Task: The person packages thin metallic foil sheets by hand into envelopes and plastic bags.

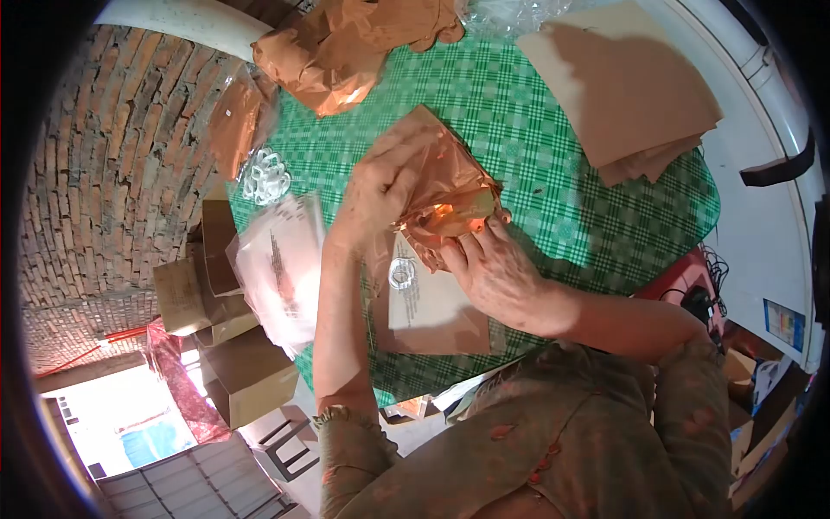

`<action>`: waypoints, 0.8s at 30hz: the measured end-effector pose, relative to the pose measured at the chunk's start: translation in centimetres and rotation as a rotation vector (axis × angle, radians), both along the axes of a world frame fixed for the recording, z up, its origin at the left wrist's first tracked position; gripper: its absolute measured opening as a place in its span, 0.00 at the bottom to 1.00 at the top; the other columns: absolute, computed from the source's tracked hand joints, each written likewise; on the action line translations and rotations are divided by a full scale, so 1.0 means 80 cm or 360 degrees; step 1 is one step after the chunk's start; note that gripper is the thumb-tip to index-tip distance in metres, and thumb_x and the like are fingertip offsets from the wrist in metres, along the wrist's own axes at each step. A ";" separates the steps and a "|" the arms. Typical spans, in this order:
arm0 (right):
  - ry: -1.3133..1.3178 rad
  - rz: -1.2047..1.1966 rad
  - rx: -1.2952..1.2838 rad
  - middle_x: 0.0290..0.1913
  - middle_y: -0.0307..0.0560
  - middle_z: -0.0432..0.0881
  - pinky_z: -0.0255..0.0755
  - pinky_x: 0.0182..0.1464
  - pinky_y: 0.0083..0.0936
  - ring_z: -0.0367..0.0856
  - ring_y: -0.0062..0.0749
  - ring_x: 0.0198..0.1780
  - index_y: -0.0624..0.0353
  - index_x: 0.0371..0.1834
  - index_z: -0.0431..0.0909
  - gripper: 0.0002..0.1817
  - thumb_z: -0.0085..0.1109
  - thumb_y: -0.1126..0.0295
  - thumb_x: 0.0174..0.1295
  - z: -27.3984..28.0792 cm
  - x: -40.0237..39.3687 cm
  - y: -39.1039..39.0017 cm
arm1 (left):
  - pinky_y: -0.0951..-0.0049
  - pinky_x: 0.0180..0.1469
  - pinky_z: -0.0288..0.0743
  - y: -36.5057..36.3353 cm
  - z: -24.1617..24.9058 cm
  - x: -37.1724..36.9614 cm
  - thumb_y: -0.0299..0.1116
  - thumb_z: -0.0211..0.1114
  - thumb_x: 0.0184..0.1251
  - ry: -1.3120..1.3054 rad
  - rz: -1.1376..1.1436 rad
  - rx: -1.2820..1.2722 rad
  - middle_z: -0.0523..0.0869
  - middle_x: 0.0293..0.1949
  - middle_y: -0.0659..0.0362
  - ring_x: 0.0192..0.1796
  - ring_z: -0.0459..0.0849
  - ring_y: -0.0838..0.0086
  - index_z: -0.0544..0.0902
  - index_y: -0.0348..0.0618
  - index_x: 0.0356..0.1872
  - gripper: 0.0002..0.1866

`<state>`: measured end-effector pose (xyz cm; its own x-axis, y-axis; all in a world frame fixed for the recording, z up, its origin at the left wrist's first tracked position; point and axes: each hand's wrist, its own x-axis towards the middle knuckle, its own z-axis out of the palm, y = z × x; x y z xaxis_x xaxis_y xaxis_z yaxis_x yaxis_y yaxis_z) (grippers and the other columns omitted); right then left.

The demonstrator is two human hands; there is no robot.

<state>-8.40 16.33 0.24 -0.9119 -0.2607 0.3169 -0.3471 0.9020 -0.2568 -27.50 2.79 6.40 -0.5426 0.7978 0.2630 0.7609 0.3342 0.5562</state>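
A shiny copper-coloured plastic bag (441, 160) is stretched between my hands over the table, its crinkled mouth turned toward me. My left hand (378, 195) grips its left side, the fingertips partly hidden by the film. At the lower right rim, my right hand (501, 281) pinches the edge with bent fingers. Below the bag lies a flat clear plastic bag with printed text and a brown sheet (432, 316) in it. A small white ring-shaped coil (401, 272) rests on top of that, close under my hands.
A green checked cloth (493, 86) covers the table. Brown paper sheets (622, 95) are stacked at the back right, with crumpled copper-coloured bags (333, 60) at the back left. White rings (265, 176) and printed clear bags (281, 268) lie left, near open cardboard boxes (246, 368).
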 end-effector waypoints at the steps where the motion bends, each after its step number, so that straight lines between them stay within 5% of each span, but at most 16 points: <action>1: 0.0001 -0.0008 0.0019 0.66 0.68 0.77 0.59 0.82 0.62 0.71 0.62 0.73 0.70 0.70 0.72 0.28 0.55 0.65 0.70 0.000 0.000 -0.001 | 0.53 0.78 0.74 0.001 0.002 0.002 0.27 0.67 0.75 0.0026 0.0139 -0.0027 0.82 0.73 0.45 0.77 0.79 0.47 0.88 0.38 0.65 0.20; 8: 0.0117 -0.0017 -0.0013 0.67 0.70 0.76 0.56 0.83 0.64 0.70 0.64 0.75 0.71 0.69 0.73 0.28 0.55 0.63 0.71 -0.005 -0.002 -0.001 | 0.53 0.78 0.75 0.006 -0.044 -0.006 0.29 0.72 0.73 0.0378 0.0127 -0.0060 0.80 0.76 0.44 0.78 0.78 0.47 0.83 0.37 0.70 0.26; 20: 0.0121 -0.0040 -0.0088 0.67 0.72 0.77 0.51 0.86 0.69 0.69 0.68 0.78 0.71 0.65 0.76 0.26 0.56 0.66 0.67 0.003 -0.003 -0.003 | 0.50 0.81 0.69 0.012 -0.044 0.005 0.38 0.76 0.73 0.0165 0.0153 -0.0074 0.74 0.80 0.43 0.81 0.72 0.47 0.84 0.40 0.72 0.29; 24: 0.0076 0.0003 -0.0140 0.66 0.70 0.78 0.54 0.85 0.64 0.70 0.62 0.76 0.71 0.72 0.73 0.30 0.57 0.64 0.70 0.003 -0.001 -0.002 | 0.50 0.80 0.71 0.015 -0.039 0.011 0.44 0.79 0.70 0.0226 0.0149 -0.0147 0.73 0.80 0.42 0.80 0.73 0.46 0.85 0.41 0.71 0.32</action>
